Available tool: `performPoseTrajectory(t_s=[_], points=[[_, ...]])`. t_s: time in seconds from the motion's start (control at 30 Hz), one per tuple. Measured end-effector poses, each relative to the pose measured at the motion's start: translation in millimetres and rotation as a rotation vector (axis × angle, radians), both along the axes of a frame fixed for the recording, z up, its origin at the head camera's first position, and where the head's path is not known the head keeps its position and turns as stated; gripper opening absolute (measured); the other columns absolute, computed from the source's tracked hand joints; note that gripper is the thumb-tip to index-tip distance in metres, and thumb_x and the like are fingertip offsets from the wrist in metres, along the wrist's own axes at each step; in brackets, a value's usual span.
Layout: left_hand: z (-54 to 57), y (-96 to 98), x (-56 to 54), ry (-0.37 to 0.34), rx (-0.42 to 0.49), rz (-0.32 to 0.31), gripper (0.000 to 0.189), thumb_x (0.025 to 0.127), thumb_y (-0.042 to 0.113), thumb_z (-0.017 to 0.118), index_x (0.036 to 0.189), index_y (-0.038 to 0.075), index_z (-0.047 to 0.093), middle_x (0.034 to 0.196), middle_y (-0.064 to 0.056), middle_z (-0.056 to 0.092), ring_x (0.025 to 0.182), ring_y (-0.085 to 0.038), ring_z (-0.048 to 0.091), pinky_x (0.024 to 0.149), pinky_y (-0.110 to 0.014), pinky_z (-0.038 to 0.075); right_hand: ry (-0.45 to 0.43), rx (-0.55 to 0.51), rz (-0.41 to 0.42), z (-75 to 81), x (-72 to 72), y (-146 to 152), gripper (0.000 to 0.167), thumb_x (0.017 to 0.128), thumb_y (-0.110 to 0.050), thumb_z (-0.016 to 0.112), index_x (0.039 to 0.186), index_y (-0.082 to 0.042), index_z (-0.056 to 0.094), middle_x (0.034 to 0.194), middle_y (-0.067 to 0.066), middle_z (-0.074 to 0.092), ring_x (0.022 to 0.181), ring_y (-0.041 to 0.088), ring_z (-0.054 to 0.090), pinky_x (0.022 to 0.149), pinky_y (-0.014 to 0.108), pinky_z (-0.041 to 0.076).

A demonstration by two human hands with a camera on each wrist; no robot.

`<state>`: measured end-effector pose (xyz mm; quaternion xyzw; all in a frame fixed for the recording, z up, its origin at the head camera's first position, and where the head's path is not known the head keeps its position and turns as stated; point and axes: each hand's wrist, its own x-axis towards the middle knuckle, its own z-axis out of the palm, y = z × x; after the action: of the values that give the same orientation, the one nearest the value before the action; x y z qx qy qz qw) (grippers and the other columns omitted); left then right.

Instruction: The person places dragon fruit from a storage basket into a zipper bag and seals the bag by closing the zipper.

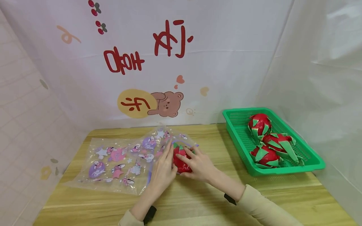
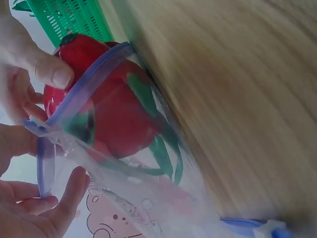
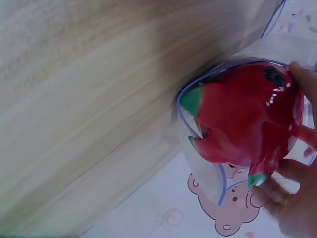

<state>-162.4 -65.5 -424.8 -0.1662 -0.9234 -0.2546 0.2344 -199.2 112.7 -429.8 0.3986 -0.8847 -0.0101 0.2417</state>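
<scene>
Left sleeve [image 1: 130,219] and right sleeve [image 1: 264,205], both plain pale beige
In the head view, a small black wrist piece [image 1: 150,215] shows near seven o'clock, and a second black wrist piece [image 1: 230,199] near five o'clock.

Along the back of the wood-grain surface [image 1: 203,207] hangs a white cloth [image 1: 234,44], printed with big red characters [image 1: 169,39]. Low on it a brown bear [image 1: 171,103] leans against a yellow disc [image 1: 124,108], with two small hearts [image 1: 180,79] just above. Two pairs of cherries [image 1: 94,8] sit near the top. Over on the left hangs a pale grid-patterned sheet [image 1: 25,110]; to the right, a green basket [image 1: 236,135] stands on the surface.
</scene>
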Motion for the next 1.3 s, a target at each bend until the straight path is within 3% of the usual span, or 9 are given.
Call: performPoseTrajectory(t_s=[0.13, 0.37, 0.5, 0.77, 0.9, 1.0, 1.1, 1.3], points=[[0.7, 0.7, 0.0, 0.000, -0.005, 0.004, 0.066, 0.073, -0.003, 0.068, 0.136, -0.004, 0.047, 0.149, -0.016, 0.040, 0.050, -0.003, 0.032, 0.043, -0.013, 0.030, 0.071, 0.004, 0.052, -1.3, 1.3, 1.5, 0.074, 0.068, -0.062, 0.074, 0.130, -0.024, 0.059, 0.132, 0.015, 0.059, 0.115, 0.030, 0.057, 0.090, 0.043, 0.054], [-6.5, -2.9, 6.0, 0.098, -0.031, -0.008, 0.056, 0.079, -0.007, 0.065, 0.133, -0.002, 0.051, 0.131, -0.028, 0.055, 0.055, -0.009, 0.045, 0.048, -0.012, 0.034, 0.191, 0.033, 0.156, -8.2, 5.2, 7.5, 0.070, 0.067, -0.055, 0.078, 0.125, -0.019, 0.063, 0.134, 0.017, 0.057, 0.117, 0.029, 0.060, 0.087, 0.038, 0.056], [-8.6, -3.9, 6.8, 0.085, -0.030, -0.013, 0.054, 0.079, -0.010, 0.064, 0.131, -0.005, 0.051, 0.132, -0.027, 0.054, 0.064, -0.017, 0.056, 0.053, -0.016, 0.043, 0.200, 0.087, 0.181, -8.2, 7.6, 7.7, 0.069, 0.067, -0.050, 0.081, 0.125, -0.017, 0.063, 0.136, 0.019, 0.055, 0.120, 0.030, 0.058, 0.089, 0.036, 0.055], [-6.4, -3.5, 5.2, 0.072, -0.041, -0.010, 0.053, 0.080, -0.008, 0.063, 0.131, -0.005, 0.052, 0.134, -0.024, 0.054, 0.053, -0.010, 0.044, 0.049, -0.014, 0.038, 0.224, 0.131, 0.188, -5.0, 7.7, 1.7, 0.062, 0.073, -0.043, 0.078, 0.125, -0.015, 0.062, 0.137, 0.020, 0.052, 0.125, 0.033, 0.054, 0.096, 0.036, 0.052], [-6.4, -1.7, 8.8, 0.079, -0.089, 0.000, 0.058, 0.080, 0.000, 0.066, 0.136, -0.003, 0.048, 0.137, -0.023, 0.052, 0.058, -0.017, 0.056, 0.049, -0.021, 0.045, 0.218, 0.161, 0.169, -6.3, 5.4, 1.1, 0.062, 0.075, -0.042, 0.077, 0.128, -0.014, 0.059, 0.138, 0.022, 0.051, 0.125, 0.034, 0.053, 0.097, 0.036, 0.051], [-7.1, 0.0, 12.4, 0.073, -0.109, 0.016, 0.065, 0.080, 0.002, 0.066, 0.140, -0.004, 0.042, 0.138, -0.024, 0.051, 0.052, -0.013, 0.052, 0.043, -0.017, 0.039, 0.230, 0.169, 0.173, -8.1, 4.3, 1.3, 0.061, 0.076, -0.041, 0.076, 0.128, -0.013, 0.059, 0.138, 0.021, 0.051, 0.126, 0.034, 0.053, 0.098, 0.036, 0.050], [-7.6, 1.3, 14.5, 0.061, -0.073, 0.024, 0.065, 0.081, -0.003, 0.064, 0.140, -0.008, 0.038, 0.134, -0.025, 0.054, 0.044, -0.006, 0.035, 0.039, -0.013, 0.028, 0.254, 0.168, 0.176, -9.0, 4.1, 0.7, 0.060, 0.076, -0.042, 0.076, 0.126, -0.013, 0.061, 0.137, 0.021, 0.053, 0.125, 0.033, 0.054, 0.098, 0.036, 0.050], [-8.2, 1.2, 18.0, 0.029, -0.031, 0.027, 0.065, 0.079, -0.005, 0.065, 0.138, -0.012, 0.037, 0.126, -0.028, 0.058, 0.042, -0.002, 0.028, 0.040, -0.010, 0.025, 0.314, 0.198, 0.150, -8.3, 3.8, -5.4, 0.059, 0.075, -0.046, 0.074, 0.125, -0.016, 0.062, 0.134, 0.020, 0.055, 0.120, 0.032, 0.057, 0.092, 0.034, 0.054]])
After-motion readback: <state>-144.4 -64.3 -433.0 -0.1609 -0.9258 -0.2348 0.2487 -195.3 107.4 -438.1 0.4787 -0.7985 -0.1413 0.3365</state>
